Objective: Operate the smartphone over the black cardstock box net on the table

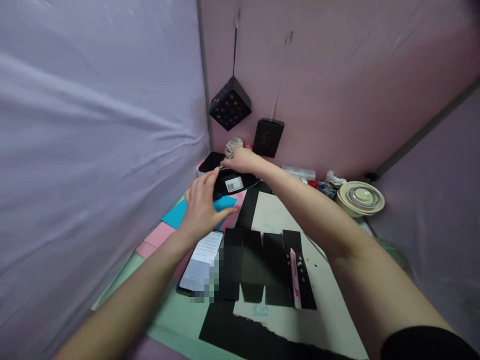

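My left hand has its thumb stretched apart from its fingers. Its fingertips are at the left end of a black rounded object with a white QR-code label; I cannot tell if they touch it. Blue paper lies under this hand. My right hand reaches across above the black object, fingers bent together at its far side. What they hold, if anything, is hidden. Nearer me lies a cut black card with slit flaps, a pink craft knife resting on it.
A lit phone lies left of the card. Pink paper is beside it. White board and torn black paper lie underneath. A lidded cream bowl stands at right. Two black boxes, one patterned, one flatter, hang behind.
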`<state>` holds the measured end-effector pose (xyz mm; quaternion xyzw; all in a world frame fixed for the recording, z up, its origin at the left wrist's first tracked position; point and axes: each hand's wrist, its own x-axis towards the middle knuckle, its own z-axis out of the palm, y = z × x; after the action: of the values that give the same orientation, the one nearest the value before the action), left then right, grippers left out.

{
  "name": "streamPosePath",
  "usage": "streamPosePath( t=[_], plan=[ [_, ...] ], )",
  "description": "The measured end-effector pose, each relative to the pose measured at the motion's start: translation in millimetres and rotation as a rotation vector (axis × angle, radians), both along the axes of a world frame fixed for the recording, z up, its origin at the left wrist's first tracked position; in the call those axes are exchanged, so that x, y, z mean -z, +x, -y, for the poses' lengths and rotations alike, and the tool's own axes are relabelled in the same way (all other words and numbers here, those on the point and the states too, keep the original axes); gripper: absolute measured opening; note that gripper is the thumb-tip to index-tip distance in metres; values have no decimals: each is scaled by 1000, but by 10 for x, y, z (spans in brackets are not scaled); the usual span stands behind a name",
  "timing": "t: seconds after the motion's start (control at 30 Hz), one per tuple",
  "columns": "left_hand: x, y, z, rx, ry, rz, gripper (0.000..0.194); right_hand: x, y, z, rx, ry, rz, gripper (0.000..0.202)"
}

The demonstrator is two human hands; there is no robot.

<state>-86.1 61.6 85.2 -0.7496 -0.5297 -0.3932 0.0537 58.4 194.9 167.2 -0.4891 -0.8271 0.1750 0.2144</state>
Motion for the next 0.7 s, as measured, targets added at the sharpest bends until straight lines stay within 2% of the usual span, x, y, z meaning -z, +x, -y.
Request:
streamPosePath(
  t=[0.1,0.2,0.3,0.37,0.5,0.7],
  plan=[
    [-154,107,-373,166,-8,85,84,-64,-18,-49,53,-38,-15,30],
    [-173,65,-552,275,6,147,68,-39,139,-23,45,-16,-102,49],
    [-170,-22,-584,288,15,157,59,131,409,68,-129,-4,-451,49],
    [-176,-55,-584,291,16,170,57,286,563,135,-165,-6,-567,47],
    [-190,-44,-610,293,9,183,54,520,669,214,-120,-8,-680,49],
    [-195,-13,-638,305,-1,184,53,571,593,216,-106,-29,-735,49]
  ],
)
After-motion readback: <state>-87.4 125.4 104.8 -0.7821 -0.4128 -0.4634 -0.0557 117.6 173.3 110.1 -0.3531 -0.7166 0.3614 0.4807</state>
